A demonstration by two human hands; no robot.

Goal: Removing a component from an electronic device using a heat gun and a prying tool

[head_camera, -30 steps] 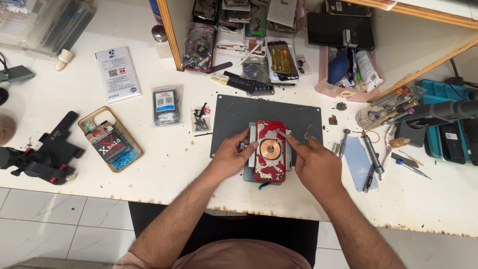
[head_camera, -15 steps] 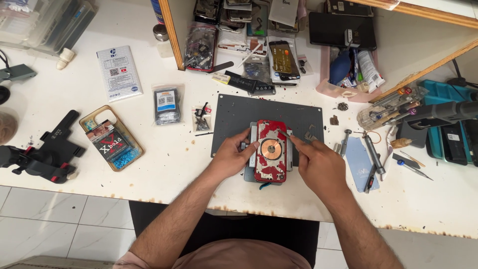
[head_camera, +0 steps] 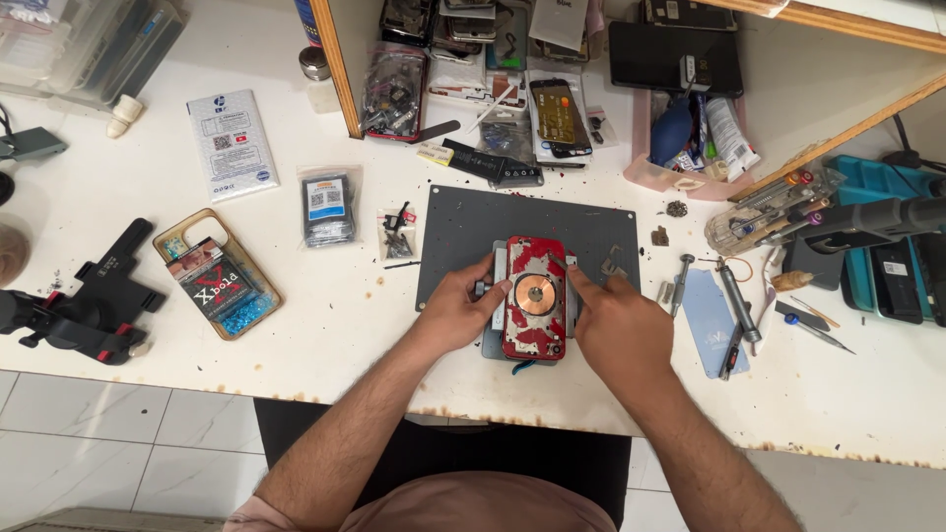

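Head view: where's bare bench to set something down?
Free: white top between the phone case on the left and the grey mat; also the mat's upper part above the red phone held by left hand and right hand. Crowded: tools right of the mat, parts by the shelf.

Bare mat (head_camera: 463, 236) left of phone (head_camera: 535, 298) – screwdrivers (head_camera: 734, 296), blue card (head_camera: 711, 305) crowd right

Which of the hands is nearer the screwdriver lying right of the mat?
Right. The right hand sits just left of the screwdriver; the left hand is across the red phone.
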